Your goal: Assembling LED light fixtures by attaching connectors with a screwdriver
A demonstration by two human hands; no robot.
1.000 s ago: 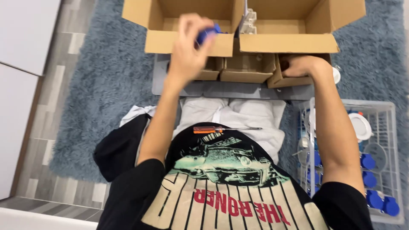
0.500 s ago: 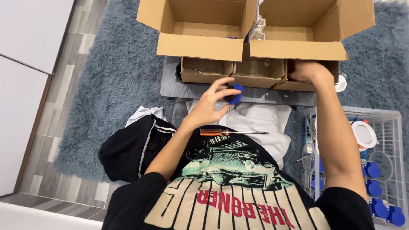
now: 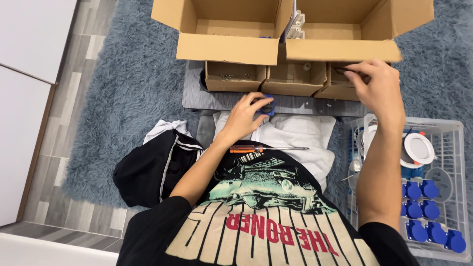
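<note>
The left hand (image 3: pixel 245 114) is closed around a small blue part (image 3: pixel 266 105) above the grey board (image 3: pixel 194 96), while the right hand (image 3: pixel 377 83) pinches something tiny at the rightmost small box (image 3: pixel 340 83). Many blue parts (image 3: pixel 428 212) wait in the white basket (image 3: pixel 460 148), so much seems left; a screwdriver (image 3: pixel 266 148) lies idle on the lap.

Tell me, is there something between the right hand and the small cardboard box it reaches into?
Nothing visible. The right hand is already at the open top of the small cardboard box; its fingers pinch something small and dark there.
</note>
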